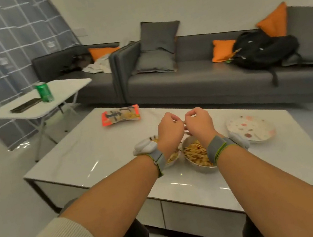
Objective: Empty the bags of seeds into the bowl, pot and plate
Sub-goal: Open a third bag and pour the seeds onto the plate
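My left hand [169, 129] and my right hand [198, 124] are held close together above the table, fingers curled. They pinch a seed bag between them; only a pale sliver of the seed bag [185, 129] shows. Just below them stands a metal pot [201, 168] filled with seeds. A smaller bowl [172, 157] with seeds sits partly hidden under my left wrist. A speckled plate [250, 128] lies to the right, its surface bare. An orange full seed bag [120, 115] lies flat at the table's far side.
All of this sits on a white coffee table [93, 146]. A folding table [25, 114] at the left carries a green can [44, 92] and a phone [25, 105]. A grey sofa [196, 77] behind holds cushions and a black backpack [260, 49].
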`<state>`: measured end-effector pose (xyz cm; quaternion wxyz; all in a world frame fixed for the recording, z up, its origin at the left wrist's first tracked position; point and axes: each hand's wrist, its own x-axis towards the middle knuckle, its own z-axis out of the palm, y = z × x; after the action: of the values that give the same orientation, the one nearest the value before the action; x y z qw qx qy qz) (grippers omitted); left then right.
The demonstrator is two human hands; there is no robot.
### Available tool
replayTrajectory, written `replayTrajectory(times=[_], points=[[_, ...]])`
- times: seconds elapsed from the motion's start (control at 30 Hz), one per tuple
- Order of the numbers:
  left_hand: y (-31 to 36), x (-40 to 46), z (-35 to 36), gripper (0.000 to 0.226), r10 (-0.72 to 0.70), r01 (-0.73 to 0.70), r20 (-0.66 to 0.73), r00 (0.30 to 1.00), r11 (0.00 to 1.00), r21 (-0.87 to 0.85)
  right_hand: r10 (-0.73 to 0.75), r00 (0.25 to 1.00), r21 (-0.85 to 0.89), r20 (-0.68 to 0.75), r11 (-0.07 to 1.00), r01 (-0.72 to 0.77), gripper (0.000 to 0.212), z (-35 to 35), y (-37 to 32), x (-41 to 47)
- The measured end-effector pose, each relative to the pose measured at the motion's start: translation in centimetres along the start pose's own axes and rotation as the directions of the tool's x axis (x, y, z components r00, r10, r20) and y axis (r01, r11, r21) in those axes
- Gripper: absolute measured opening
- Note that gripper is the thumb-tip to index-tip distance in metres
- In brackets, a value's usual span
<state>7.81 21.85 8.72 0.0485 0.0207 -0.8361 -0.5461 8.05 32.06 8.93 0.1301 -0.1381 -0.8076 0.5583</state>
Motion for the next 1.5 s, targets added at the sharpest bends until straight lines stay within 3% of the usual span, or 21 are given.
replayTrajectory(times=[0.13,0.4,0.53,0.73,0.83,0.93,1.03,1.17,1.3,1.5], points=[[-3.1,3.6,-4.8,0.013,-0.048,0.051,-0.08,0.996,0.998,0.038,-0.031,0.996,0.013,0.086,0.999,0.03,0.017,5.9,-0.5,1.8],[-7.8,14.2,-8.5,0.016,-0.067,0.059,0.018,0.998,0.957,0.286,-0.042,0.978,-0.078,0.203,0.995,0.059,0.018,15.9,-1.1,10.7],[-10.2,20.7,-8.4,0.018,-0.066,0.042,0.042,0.997,0.902,0.429,0.004,0.957,-0.178,0.289,0.983,0.05,0.019,20.8,-0.4,16.6],[-15.1,28.4,-7.3,0.018,-0.067,0.104,-0.086,0.994,0.811,0.575,0.195,0.892,-0.321,0.407,0.945,-0.06,0.02,27.3,2.4,24.7],[-17.0,31.2,-7.0,0.023,-0.061,0.148,-0.173,0.983,0.822,0.55,0.248,0.885,-0.276,0.394,0.95,-0.144,0.011,30.0,3.0,26.9],[-19.1,32.6,-7.0,0.015,-0.058,0.124,-0.144,0.988,0.856,0.501,0.312,0.873,-0.104,0.374,0.95,-0.295,0.013,32.4,3.6,28.1],[-20.3,33.0,-7.0,0.016,-0.09,0.128,-0.107,0.99,0.893,0.431,0.32,0.878,-0.023,0.355,0.942,-0.334,0.01,33.9,4.3,28.4],[-20.3,32.5,-7.4,0.016,-0.074,0.105,-0.088,0.993,0.899,0.426,0.318,0.891,-0.013,0.325,0.943,-0.332,0.004,34.0,4.2,28.0],[-18.5,31.9,-7.7,0.017,-0.032,0.051,-0.053,0.998,0.91,0.412,0.255,0.917,0.079,0.308,0.953,-0.291,0.024,30.6,3.0,27.2],[-11.1,27.4,-4.7,0.023,-0.012,-0.022,0.113,0.993,0.955,0.294,-0.024,0.983,-0.065,0.18,0.997,0.036,0.017,19.3,0.1,23.4]])
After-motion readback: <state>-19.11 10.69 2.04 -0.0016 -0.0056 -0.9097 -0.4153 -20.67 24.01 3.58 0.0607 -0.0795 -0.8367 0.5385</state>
